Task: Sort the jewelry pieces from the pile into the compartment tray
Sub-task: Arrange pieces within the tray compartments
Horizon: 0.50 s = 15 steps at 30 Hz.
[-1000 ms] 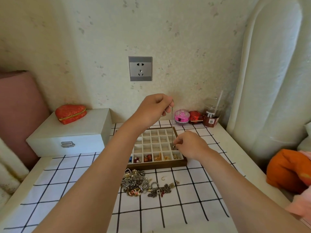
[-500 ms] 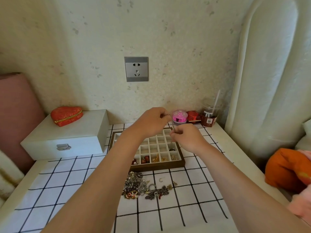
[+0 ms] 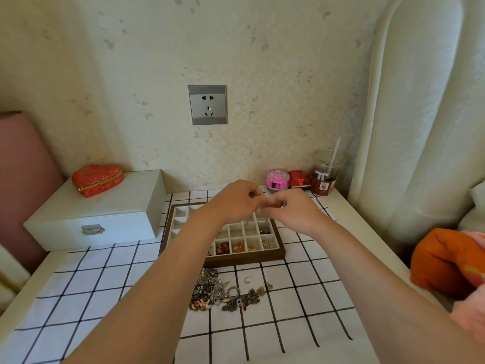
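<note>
White box (image 3: 105, 214): left of frame, just beside the tray.
Left hand (image 3: 233, 200): centre, fingers curled, pinching a small piece too blurred to name, probably steadying it.
Tray (image 3: 244, 260): under both hands, on the bench (image 3: 78, 285); its front row is partly filled.
Pile (image 3: 217, 292): below the tray, unsorted.
Right hand (image 3: 291, 211): fingertips meet the left's and pinch the same piece.
Cup (image 3: 324, 177): right of frame, out of the way.

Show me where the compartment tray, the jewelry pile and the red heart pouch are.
compartment tray (image 3: 246, 259), head view, on its front wooden wall.
jewelry pile (image 3: 210, 288), head view, middle of the silver tangle.
red heart pouch (image 3: 97, 177), head view, centre of its top.
</note>
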Tool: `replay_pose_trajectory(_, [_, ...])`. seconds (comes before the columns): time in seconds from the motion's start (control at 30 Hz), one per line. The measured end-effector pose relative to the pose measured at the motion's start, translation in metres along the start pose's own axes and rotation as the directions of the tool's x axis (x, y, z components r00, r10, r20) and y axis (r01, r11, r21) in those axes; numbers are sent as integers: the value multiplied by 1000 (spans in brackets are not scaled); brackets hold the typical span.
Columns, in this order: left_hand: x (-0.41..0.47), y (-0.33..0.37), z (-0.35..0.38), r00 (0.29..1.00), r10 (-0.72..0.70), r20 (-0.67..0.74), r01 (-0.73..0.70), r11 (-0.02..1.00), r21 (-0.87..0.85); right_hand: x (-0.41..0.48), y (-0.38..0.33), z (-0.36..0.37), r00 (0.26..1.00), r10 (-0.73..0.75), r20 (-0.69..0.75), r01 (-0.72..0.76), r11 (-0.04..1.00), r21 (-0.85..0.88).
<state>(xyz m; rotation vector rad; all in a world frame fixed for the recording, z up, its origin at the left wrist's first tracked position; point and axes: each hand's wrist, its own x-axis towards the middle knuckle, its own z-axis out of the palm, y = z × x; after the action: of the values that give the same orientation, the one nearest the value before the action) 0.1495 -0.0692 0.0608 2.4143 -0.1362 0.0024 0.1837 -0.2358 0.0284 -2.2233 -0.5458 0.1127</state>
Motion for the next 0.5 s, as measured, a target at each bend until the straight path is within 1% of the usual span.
replay_pose_trajectory(0.1, [-2, -6, -2, 998, -43, 55, 38, 995, 93, 3, 7, 2, 995, 37, -90, -39, 999, -17])
replay_pose_trajectory(0.17, [-3, -15, -6, 988, -102, 118, 80, 981, 177, 3, 12, 2, 993, 75, -89, -79, 996, -46])
replay_pose_trajectory(0.23, [-4, -23, -10, 979, -145, 140, 113, 970, 215, 3, 16, 4, 993, 104, -59, -108, 991, -73])
replay_pose_trajectory(0.3, [-6, -29, -15, 982, -149, 118, 122, 971, 208, 3, 17, 9, 992, 126, -16, -127, 985, -116])
replay_pose_trajectory(0.4, [-4, -29, -16, 993, -111, 49, 105, 988, 117, 2, 18, 17, 988, 146, 42, -135, 971, -197])
replay_pose_trajectory(0.5, [0, -23, -4, 999, -46, 11, 45, 998, 45, 0, 15, 14, 986, 120, 114, -100, 980, -170])
